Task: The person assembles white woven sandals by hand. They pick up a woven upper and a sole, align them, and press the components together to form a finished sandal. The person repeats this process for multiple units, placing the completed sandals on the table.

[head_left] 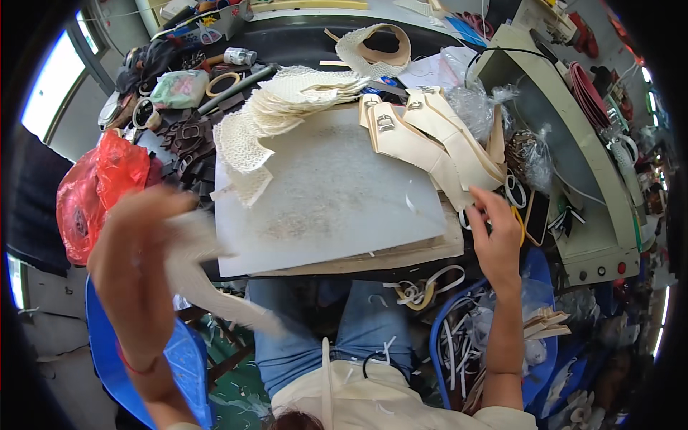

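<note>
2 bare hands show in the head view, on either side of a pale grey board (344, 208). The left hand (136, 251), blurred, is up by the board's left edge; a white mesh piece (197, 276) hangs from its fingers in a loose strip past the board's lower left corner. The blur hides how tightly the fingers close on it. The right hand (496, 233) is beside the board's lower right corner, fingers curled, with a small gap between thumb and forefinger and nothing clearly in it. Its forefinger tip meets the lower end of the cream strap pieces (446, 147) in view; I cannot tell whether it presses on them. These pieces, with metal buckles (385, 123), overlap the board's upper right corner. A stack of white mesh pieces (287, 104) lies across its upper left.
</note>
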The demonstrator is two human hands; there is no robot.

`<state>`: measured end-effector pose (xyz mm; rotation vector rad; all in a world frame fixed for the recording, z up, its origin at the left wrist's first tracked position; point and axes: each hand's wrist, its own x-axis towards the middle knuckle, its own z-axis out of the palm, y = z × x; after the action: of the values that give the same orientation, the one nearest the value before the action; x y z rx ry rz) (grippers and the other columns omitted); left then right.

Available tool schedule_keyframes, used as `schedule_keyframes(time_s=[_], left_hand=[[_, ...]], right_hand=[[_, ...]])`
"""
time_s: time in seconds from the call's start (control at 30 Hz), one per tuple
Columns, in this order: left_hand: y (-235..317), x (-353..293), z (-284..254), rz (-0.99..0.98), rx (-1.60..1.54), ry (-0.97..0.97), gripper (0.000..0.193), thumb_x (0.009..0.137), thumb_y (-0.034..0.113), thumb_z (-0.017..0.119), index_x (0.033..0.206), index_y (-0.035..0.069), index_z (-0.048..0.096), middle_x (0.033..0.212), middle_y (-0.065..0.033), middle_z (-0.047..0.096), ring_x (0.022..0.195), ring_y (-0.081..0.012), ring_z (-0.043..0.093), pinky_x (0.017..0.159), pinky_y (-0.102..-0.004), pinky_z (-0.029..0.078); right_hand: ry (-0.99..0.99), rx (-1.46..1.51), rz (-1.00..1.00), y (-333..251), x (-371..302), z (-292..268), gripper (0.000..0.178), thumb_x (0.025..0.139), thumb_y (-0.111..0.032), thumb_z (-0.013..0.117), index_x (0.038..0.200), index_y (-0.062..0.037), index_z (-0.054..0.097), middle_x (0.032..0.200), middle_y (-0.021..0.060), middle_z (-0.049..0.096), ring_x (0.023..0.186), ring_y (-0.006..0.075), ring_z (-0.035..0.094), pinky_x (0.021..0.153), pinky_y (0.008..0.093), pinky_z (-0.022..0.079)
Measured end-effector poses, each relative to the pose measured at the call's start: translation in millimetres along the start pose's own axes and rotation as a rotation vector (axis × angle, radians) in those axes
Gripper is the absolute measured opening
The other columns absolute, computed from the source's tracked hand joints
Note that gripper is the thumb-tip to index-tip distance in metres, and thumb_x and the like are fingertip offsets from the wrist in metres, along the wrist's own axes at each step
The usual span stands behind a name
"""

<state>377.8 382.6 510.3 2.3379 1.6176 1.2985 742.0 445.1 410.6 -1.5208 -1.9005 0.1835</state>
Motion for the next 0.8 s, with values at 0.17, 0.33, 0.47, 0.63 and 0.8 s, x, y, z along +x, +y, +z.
schedule_keyframes(time_s=[0.17, 0.33, 0.47, 0.63, 0.8], left_hand=[[47.4, 91.7, 105.7, 0.741, 0.008, -0.811, 0.025, 0.070, 0.007, 0.060, 0.095, 0.007, 0.058, 0.081, -0.0039, 0.060, 0.085, -0.0230, 0.054, 0.080, -0.0375, 0.042], [20.9, 51.1, 216.1, 0.759, 0.038, -0.714, 0.027, 0.079, 0.015, 0.061, 0.105, 0.009, 0.055, 0.108, -0.0109, 0.055, 0.112, -0.0260, 0.047, 0.097, -0.0404, 0.036], [0.9, 20.5, 186.2, 0.383, 0.031, -0.600, 0.036, 0.080, 0.017, 0.064, 0.113, 0.008, 0.053, 0.123, -0.0149, 0.047, 0.124, -0.0327, 0.038, 0.102, -0.0436, 0.033], [7.4, 11.2, 152.1, 0.270, -0.007, -0.647, 0.041, 0.076, 0.011, 0.068, 0.114, 0.008, 0.054, 0.124, -0.0145, 0.047, 0.125, -0.0360, 0.036, 0.101, -0.0437, 0.035], [17.2, 10.2, 146.8, 0.298, -0.107, -0.577, 0.040, 0.075, 0.012, 0.068, 0.112, 0.007, 0.053, 0.122, -0.0143, 0.047, 0.123, -0.0356, 0.038, 0.100, -0.0447, 0.035]], right_hand=[[0.084, -0.148, -0.314, 26.3, 56.2, 31.1, 0.036, 0.078, -0.011, 0.065, 0.111, -0.0023, 0.056, 0.103, 0.0159, 0.060, 0.095, 0.0311, 0.056, 0.082, 0.0380, 0.044], [-0.030, -0.135, -0.269, 43.5, 79.1, 56.7, 0.048, 0.074, -0.018, 0.070, 0.116, -0.0014, 0.054, 0.100, 0.0155, 0.062, 0.093, 0.0303, 0.058, 0.083, 0.0365, 0.044], [-0.318, 0.209, 0.099, 40.9, 100.6, 21.7, 0.061, 0.070, -0.026, 0.074, 0.122, -0.0048, 0.050, 0.102, 0.0158, 0.061, 0.098, 0.0302, 0.056, 0.087, 0.0398, 0.041], [-0.030, -0.235, -0.277, 57.4, 93.1, 31.9, 0.066, 0.073, -0.036, 0.071, 0.125, -0.0040, 0.046, 0.105, 0.0159, 0.060, 0.101, 0.0319, 0.054, 0.088, 0.0417, 0.040], [0.000, -0.375, -0.067, 91.3, 96.2, 36.7, 0.054, 0.075, -0.031, 0.068, 0.116, -0.0006, 0.052, 0.096, 0.0187, 0.059, 0.094, 0.0343, 0.054, 0.084, 0.0427, 0.042]])
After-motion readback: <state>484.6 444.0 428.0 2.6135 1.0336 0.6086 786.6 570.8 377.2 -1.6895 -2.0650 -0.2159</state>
